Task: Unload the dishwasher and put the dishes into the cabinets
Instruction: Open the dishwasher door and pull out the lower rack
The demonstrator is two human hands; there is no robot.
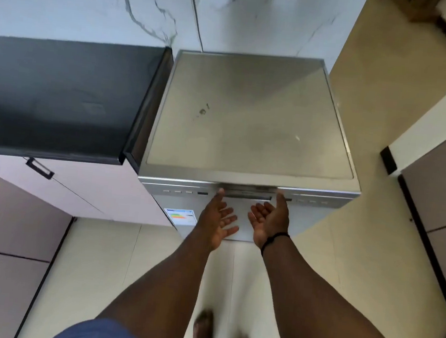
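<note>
A silver freestanding dishwasher stands against the marble wall, its door closed. A control strip with small buttons and a recessed handle runs along the door's top edge. My left hand and my right hand are held palm-up side by side in front of the door, just below the handle. Fingers on both are spread and relaxed, and neither holds anything. The thumbs point up toward the handle strip. A black band circles my right wrist. No dishes are visible.
A dark countertop sits left of the dishwasher, over pale cabinet doors with black handles. More cabinet fronts stand at the right. An energy label is stuck on the door. My bare feet stand on the cream tile floor.
</note>
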